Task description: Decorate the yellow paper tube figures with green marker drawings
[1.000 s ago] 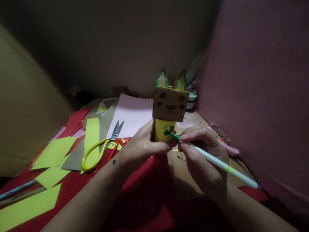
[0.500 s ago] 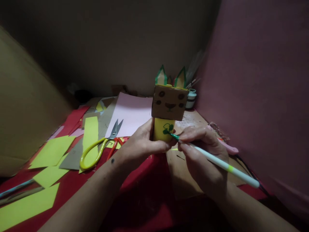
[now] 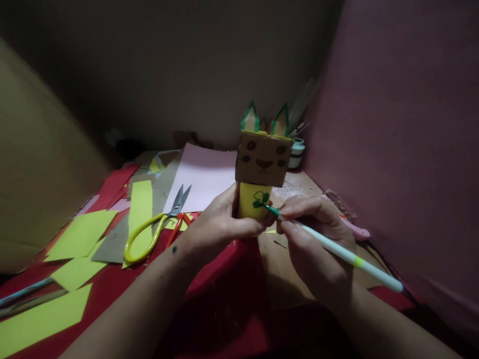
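My left hand (image 3: pixel 224 214) is wrapped round the yellow body of a cardboard animal figure (image 3: pixel 264 162), which stands upright in it. The figure has a square brown head with drawn features and two pointed ears edged in green. In my right hand (image 3: pixel 318 239) is a white marker pen (image 3: pixel 329 245) with a green front end, pinched between thumb and fingers. Its tip meets, or nearly meets, a green leaf-like drawing (image 3: pixel 259 200) on the yellow body. Left of my left wrist lie scissors (image 3: pixel 149 239) with yellow and red handles, blades slightly apart.
Yellow paper pieces (image 3: pixel 82 234) and grey card lie on the red table cover at left. A pink sheet (image 3: pixel 204 174) is behind the scissors. Brown board (image 3: pixel 284 279) lies under my right hand. A pale jar (image 3: pixel 297 153) and a pink-handled item (image 3: pixel 357 230) stand at right.
Hardly anything differs. The pen and my right hand have shifted very slightly to the right; the figure stays in my left hand.
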`<move>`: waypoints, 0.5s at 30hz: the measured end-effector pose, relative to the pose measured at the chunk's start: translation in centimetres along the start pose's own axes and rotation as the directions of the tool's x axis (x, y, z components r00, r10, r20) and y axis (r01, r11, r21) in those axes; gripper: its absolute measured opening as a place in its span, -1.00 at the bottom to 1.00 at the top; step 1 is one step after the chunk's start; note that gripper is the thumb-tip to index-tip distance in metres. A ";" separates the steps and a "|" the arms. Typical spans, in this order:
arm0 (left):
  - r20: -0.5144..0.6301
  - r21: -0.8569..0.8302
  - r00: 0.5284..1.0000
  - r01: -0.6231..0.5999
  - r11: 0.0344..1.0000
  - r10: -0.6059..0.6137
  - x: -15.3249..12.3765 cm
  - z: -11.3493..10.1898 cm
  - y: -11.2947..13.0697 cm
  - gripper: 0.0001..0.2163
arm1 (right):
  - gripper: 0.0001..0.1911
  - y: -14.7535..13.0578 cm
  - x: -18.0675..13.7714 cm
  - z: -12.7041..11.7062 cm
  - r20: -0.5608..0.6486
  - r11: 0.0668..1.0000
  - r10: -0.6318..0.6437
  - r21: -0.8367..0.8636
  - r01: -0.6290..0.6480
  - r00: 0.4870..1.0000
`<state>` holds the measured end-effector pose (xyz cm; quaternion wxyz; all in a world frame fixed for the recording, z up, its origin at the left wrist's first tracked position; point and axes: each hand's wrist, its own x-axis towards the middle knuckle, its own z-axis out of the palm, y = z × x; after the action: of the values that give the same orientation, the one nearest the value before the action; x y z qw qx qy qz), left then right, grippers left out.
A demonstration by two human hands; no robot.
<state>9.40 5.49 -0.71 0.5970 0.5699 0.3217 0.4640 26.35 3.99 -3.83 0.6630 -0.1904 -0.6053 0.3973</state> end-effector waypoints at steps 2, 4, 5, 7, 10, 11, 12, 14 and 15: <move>0.005 -0.011 1.000 0.001 1.000 -0.001 0.0 0.1 0.1 -0.61 | -0.77 0.0 0.0 0.0 -0.011 1.000 0.002 -0.004 -0.002 1.000; 0.013 -0.030 1.000 -0.011 0.999 0.012 0.0 0.1 0.1 -0.59 | -0.77 0.0 0.0 0.0 -0.012 1.000 -0.003 -0.004 0.003 1.000; 0.012 -0.036 1.000 -0.019 0.999 0.019 0.0 0.1 0.1 -0.59 | -0.77 0.0 0.0 0.0 -0.011 1.000 -0.011 -0.004 0.011 1.000; 0.010 -0.022 1.000 -0.020 1.000 0.021 0.0 0.1 0.0 -0.59 | -0.76 0.1 0.0 0.0 -0.003 1.000 -0.028 -0.004 0.028 1.000; 0.006 0.003 1.000 -0.014 1.000 0.014 0.1 0.1 -0.1 -0.61 | -0.77 0.3 0.1 -0.1 0.003 0.999 -0.047 -0.013 0.047 0.999; 0.007 0.003 1.000 -0.014 1.000 0.014 0.1 0.1 -0.1 -0.60 | -0.77 0.3 0.1 -0.2 0.004 0.999 -0.050 -0.013 0.050 0.999; 0.005 0.002 1.000 -0.014 1.000 0.014 0.1 0.1 -0.1 -0.60 | -0.77 0.4 0.1 -0.2 0.006 0.999 -0.045 -0.012 0.045 0.999; -0.002 0.003 1.000 -0.013 1.000 0.013 0.0 0.1 -0.1 -0.59 | -0.78 0.3 0.1 -0.3 0.001 1.000 -0.027 -0.006 0.027 1.000; -0.002 0.005 1.000 -0.013 1.000 0.013 0.0 0.1 -0.1 -0.59 | -0.78 0.3 0.1 -0.3 -0.001 1.000 -0.015 -0.004 0.015 1.000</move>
<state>9.52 5.49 -0.80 0.5923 0.5728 0.3198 0.4677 26.50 4.35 -4.02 0.6659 -0.1872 -0.6072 0.3909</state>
